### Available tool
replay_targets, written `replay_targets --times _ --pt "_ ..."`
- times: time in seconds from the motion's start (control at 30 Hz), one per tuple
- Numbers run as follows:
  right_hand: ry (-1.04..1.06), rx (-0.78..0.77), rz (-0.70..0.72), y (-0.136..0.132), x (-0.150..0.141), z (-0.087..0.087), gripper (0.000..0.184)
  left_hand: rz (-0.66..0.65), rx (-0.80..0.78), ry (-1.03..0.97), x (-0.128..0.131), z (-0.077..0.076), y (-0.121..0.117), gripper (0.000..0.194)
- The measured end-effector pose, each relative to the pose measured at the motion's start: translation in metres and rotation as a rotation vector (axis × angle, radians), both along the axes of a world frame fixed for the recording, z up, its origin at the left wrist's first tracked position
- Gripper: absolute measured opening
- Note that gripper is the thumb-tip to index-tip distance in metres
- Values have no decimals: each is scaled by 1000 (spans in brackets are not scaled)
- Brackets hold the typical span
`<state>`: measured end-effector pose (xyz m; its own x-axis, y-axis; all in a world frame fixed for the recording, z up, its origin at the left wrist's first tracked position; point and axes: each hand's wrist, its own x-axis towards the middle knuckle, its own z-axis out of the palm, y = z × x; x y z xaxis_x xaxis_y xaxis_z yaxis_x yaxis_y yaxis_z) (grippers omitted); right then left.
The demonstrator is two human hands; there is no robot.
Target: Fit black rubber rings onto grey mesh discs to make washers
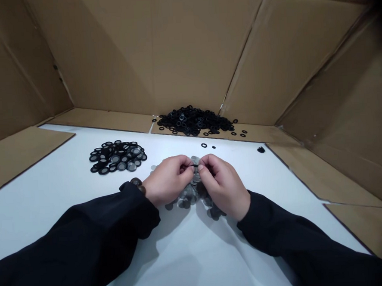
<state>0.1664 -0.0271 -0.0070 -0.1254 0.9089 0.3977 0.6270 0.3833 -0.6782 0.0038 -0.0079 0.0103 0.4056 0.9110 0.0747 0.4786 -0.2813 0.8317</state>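
Observation:
My left hand (173, 178) and my right hand (224, 182) meet near the middle of the table, both closed in a pinch. Between their fingertips they hold a thin black rubber ring (195, 165), seen edge-on; whether a disc sits in it I cannot tell. Below the hands lies a loose heap of grey mesh discs (189, 195), partly covered by my fingers and palms. To the left sits a pile of black rings with grey discs in them (117, 157).
A large heap of black rings (196, 120) lies against the back cardboard wall (159, 50). One ring (204, 145) and a small black piece (213, 147) lie in front of it. Another black bit (260, 150) is on the white table (185, 264) at right. Cardboard walls surround the sides.

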Motion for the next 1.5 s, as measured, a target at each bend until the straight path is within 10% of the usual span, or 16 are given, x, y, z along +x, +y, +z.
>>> replay_targets --times 0.83,1.13,1.5 --pt "362 -243 182 4 5 -11 24 78 -58 -252 4 -4 0 17" --pt "358 -326 232 4 12 -6 17 -101 -71 -118 2 -5 -2 12" --pt "210 -143 139 1 11 -4 14 -43 -81 -161 4 1 -3 15"
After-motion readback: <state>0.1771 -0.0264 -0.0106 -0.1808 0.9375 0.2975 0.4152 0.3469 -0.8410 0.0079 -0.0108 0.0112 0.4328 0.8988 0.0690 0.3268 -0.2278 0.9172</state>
